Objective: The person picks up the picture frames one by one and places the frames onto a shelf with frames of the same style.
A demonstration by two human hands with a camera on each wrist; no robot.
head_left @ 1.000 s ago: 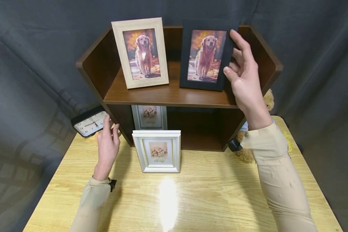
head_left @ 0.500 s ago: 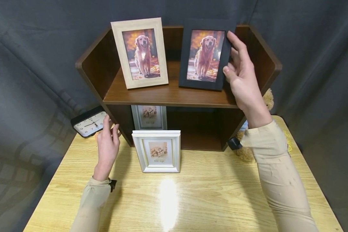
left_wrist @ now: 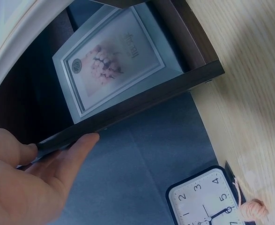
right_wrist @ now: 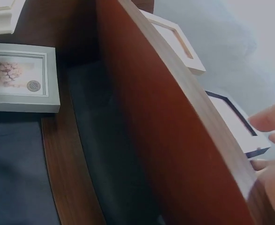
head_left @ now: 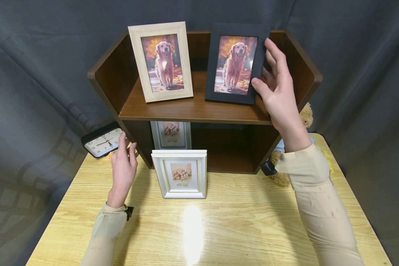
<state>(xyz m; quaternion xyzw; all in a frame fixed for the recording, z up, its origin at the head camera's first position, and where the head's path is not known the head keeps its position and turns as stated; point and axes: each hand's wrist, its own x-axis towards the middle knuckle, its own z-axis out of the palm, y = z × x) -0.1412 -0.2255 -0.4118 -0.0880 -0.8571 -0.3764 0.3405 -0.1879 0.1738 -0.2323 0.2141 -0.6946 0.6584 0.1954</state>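
Shelf side (left_wrist: 142,104) pinched in left grip (head_left: 123,166), right grip (head_left: 280,92) holding black frame (head_left: 234,64) by edge, gap to pale frame (head_left: 161,61)

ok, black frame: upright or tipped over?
Upright. In the head view, the black frame stands on its short bottom edge on the upper shelf, dog picture right way up, right hand at its side.

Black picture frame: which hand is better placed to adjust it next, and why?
Likely the right hand: its fingers touch the black picture frame. The left hand is lower, holding the brown shelf unit.
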